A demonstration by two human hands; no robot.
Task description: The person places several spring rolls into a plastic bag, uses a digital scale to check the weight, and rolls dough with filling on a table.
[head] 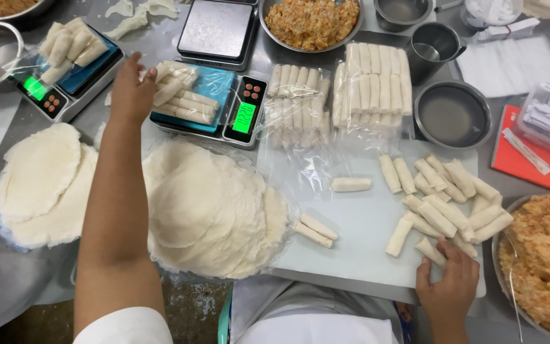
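My left hand reaches far forward to a digital scale with a blue tray, its fingers on the rolled spring rolls piled there. My right hand rests at the near edge of a white cutting board, fingers touching one roll at the bottom of a loose heap of rolls. Whether that hand grips the roll is unclear. A stack of round white wrappers lies between my arms.
A second scale with rolls stands far left, beside another wrapper stack. Bagged rolls lie behind the board. Bowls of orange filling sit at top centre and at right. Metal bowls and a red folder are at right.
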